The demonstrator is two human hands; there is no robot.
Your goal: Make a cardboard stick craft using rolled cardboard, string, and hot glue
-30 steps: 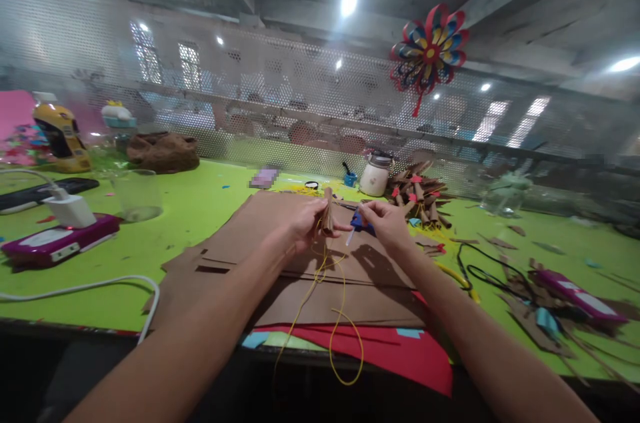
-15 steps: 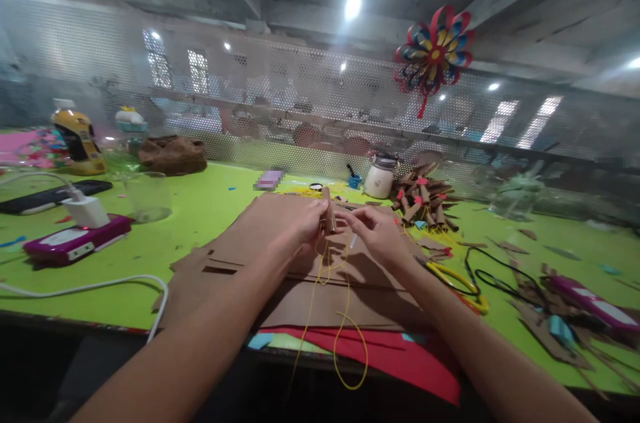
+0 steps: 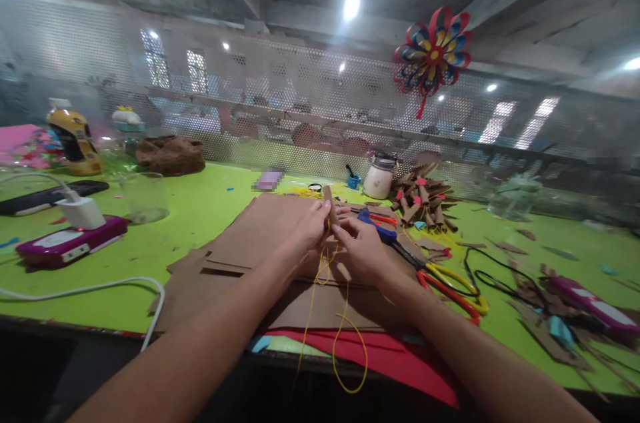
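Note:
My left hand [image 3: 311,229] is closed around a small rolled brown cardboard tube [image 3: 327,195], which stands tilted above a stack of cardboard sheets [image 3: 270,216]. The fingertips of my right hand [image 3: 364,248] pinch at the tube's lower end; anything else between them is hidden. From beneath the hands a thin yellow string [image 3: 367,349] hangs over the sheets and loops past the table's front edge. Just beyond my right hand lies a tool with a blue handle [image 3: 380,229], partly covered.
Scissors with orange handles [image 3: 453,299] and yellow-handled ones [image 3: 475,294] lie right of my forearm. A pile of cardboard rolls [image 3: 425,199] sits beside a white jar [image 3: 379,179]. Left are a plastic cup [image 3: 145,199] and a purple power bank [image 3: 75,241]. Red paper [image 3: 390,359] overhangs the front edge.
My right hand has moved left and in against the tube. The small whitish thing seen under its fingers before is now out of sight. The blue-handled tool and orange handles have come into view.

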